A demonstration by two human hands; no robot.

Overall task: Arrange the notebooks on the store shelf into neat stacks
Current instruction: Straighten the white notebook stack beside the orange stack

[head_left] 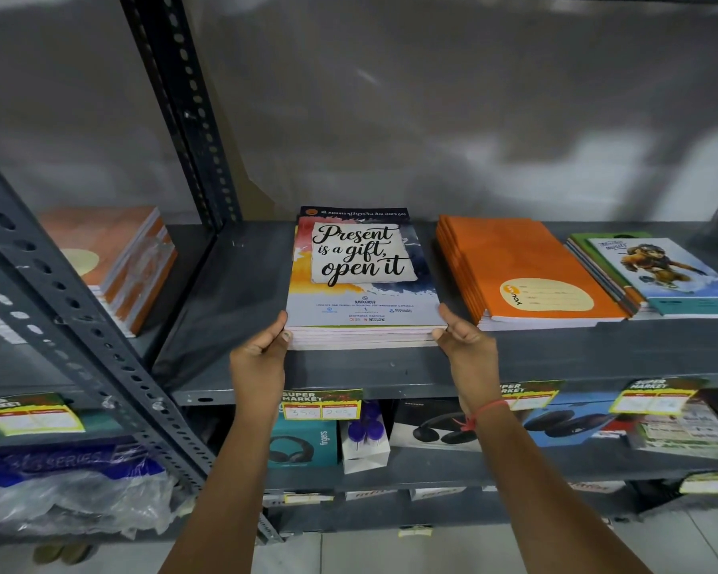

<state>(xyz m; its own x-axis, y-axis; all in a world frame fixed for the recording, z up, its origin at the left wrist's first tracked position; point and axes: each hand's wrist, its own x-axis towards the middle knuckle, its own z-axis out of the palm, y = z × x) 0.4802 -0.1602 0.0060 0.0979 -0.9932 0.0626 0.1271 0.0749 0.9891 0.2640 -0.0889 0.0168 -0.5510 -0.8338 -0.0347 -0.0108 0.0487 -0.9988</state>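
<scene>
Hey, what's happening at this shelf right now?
A person is squaring up a stack of notebooks with a "Present is a gift, open it" cover on the grey metal shelf. The left hand and right hand press its two near corners. To its right lie an orange notebook stack and a cartoon-cover stack.

left hand (pixel 262 350), right hand (pixel 467 345), both gripping
</scene>
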